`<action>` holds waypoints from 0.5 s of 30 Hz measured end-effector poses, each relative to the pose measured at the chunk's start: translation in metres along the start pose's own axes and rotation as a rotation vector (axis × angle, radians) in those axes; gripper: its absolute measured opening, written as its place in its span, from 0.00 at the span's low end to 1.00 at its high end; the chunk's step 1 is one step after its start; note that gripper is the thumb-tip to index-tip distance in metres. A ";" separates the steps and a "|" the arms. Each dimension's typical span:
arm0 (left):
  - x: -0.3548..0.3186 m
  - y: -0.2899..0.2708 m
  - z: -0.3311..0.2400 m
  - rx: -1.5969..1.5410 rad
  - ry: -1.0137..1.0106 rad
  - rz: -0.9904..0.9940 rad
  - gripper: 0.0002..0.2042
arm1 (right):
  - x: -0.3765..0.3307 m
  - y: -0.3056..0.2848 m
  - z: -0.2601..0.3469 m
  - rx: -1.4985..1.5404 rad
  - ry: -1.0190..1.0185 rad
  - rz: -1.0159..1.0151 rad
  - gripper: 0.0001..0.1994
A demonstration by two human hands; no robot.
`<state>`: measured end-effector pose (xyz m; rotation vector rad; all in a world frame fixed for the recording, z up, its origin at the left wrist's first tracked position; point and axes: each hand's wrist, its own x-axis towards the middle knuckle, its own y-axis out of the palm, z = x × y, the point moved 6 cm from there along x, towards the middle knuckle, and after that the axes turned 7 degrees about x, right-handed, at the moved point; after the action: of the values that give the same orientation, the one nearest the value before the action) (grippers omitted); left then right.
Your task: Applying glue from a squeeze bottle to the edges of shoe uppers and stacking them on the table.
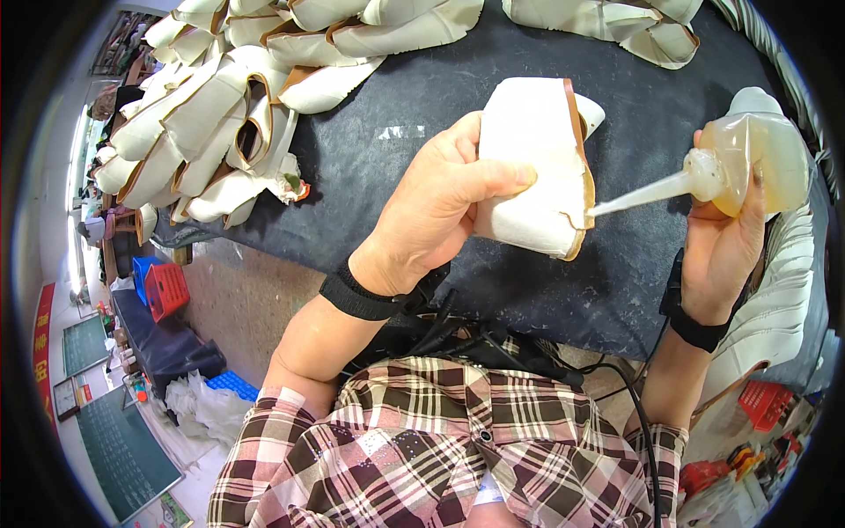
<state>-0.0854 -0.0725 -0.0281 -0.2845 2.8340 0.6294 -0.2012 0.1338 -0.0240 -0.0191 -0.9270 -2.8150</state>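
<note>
My left hand (pixel 440 189) is closed around a white shoe upper (pixel 531 114) with brown edging, thumb pressed on its face, holding it above the dark table. In my right hand (pixel 726 238) is a translucent squeeze bottle (pixel 761 163) of yellowish liquid, tilted so its long pale nozzle points left. The nozzle tip meets, or nearly meets, the brown-edged lower right side of the upper. Whether liquid is coming out cannot be seen.
A black-covered table (pixel 370 176) lies under both hands. White uppers (pixel 185 132) are heaped at the left, with more uppers (pixel 616 22) at the far edge and a long stacked row (pixel 775 290) at the right. A black cable (pixel 647 422) hangs beside my right arm.
</note>
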 end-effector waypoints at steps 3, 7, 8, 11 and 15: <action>0.003 0.001 0.002 0.000 -0.003 -0.006 0.21 | -0.002 0.008 -0.005 -0.011 0.016 0.017 0.22; 0.009 0.000 0.001 0.003 -0.003 -0.003 0.21 | 0.006 -0.006 -0.002 -0.028 0.010 -0.018 0.22; 0.010 0.000 0.001 0.014 -0.001 -0.002 0.21 | 0.006 -0.005 -0.002 -0.029 0.010 -0.017 0.22; 0.011 0.000 -0.003 -0.024 -0.014 -0.001 0.22 | 0.006 0.003 0.001 -0.008 0.030 0.021 0.22; 0.001 -0.003 -0.010 -0.132 -0.026 -0.008 0.22 | 0.005 -0.002 -0.010 0.103 0.101 0.035 0.24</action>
<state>-0.0874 -0.0798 -0.0211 -0.3070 2.7704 0.8143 -0.2058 0.1287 -0.0334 0.1187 -1.0356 -2.7050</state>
